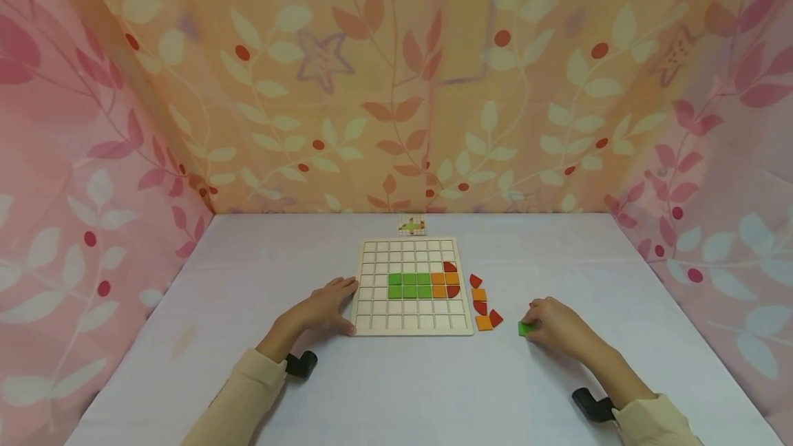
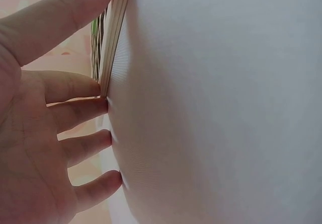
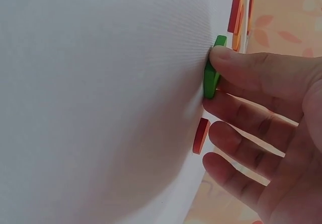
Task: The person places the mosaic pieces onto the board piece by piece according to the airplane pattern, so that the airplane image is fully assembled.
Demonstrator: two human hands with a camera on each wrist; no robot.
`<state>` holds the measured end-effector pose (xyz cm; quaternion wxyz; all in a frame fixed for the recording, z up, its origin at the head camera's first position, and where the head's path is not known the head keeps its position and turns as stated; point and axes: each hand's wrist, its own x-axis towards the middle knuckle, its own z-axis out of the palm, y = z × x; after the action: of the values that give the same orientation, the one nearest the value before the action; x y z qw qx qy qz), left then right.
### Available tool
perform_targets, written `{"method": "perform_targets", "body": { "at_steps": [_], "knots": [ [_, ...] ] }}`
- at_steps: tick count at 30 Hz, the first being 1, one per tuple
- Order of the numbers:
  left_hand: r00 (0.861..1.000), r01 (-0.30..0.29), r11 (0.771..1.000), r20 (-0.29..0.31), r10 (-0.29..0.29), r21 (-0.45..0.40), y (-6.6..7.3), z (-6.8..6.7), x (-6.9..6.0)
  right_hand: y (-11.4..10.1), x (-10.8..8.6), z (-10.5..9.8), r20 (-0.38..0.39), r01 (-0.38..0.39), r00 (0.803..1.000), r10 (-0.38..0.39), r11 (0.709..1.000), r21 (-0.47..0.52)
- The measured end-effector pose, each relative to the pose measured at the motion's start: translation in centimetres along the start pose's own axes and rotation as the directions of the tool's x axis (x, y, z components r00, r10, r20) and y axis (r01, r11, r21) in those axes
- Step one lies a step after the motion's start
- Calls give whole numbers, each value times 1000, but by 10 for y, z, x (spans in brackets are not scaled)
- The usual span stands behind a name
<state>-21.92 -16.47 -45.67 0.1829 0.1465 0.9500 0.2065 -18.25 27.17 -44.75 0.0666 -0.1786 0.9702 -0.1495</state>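
Pinching a green tile (image 1: 524, 329) at the tabletop (image 1: 403, 391), right of the loose red and orange pieces (image 1: 483, 323), right hand (image 1: 560, 326) might lose it if the pinch slips; left hand (image 1: 324, 305), fingers spread against the left edge of the grid board (image 1: 379, 323), could skew it by pushing.

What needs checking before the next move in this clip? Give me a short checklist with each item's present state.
1. Is the green tile secured? ok: the right grip pinches it.
2. Is it lifted off the tabletop? cannot tell.
3. Is it on the grid board? not ok: it is off to the board's right.
4. Is the left grip at the board? ok: it touches the left edge.
5. Are there bare cells left of the green squares? ok.
6. Is the pattern card legible in detail? cannot tell: too small.
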Motion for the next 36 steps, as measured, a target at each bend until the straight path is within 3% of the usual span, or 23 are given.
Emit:
{"method": "perform_targets", "body": {
  "at_steps": [14, 36],
  "knots": [
    [1000, -26, 999, 0, 26, 31, -1, -12, 2, -5, 6, -6, -12, -2, 1000, 2, 1000, -28],
    [1000, -9, 1000, -3, 9, -16, 0, -1, -2, -5, 0, -3, 3, -8, 1000, 8, 1000, -27]
  ]
}}
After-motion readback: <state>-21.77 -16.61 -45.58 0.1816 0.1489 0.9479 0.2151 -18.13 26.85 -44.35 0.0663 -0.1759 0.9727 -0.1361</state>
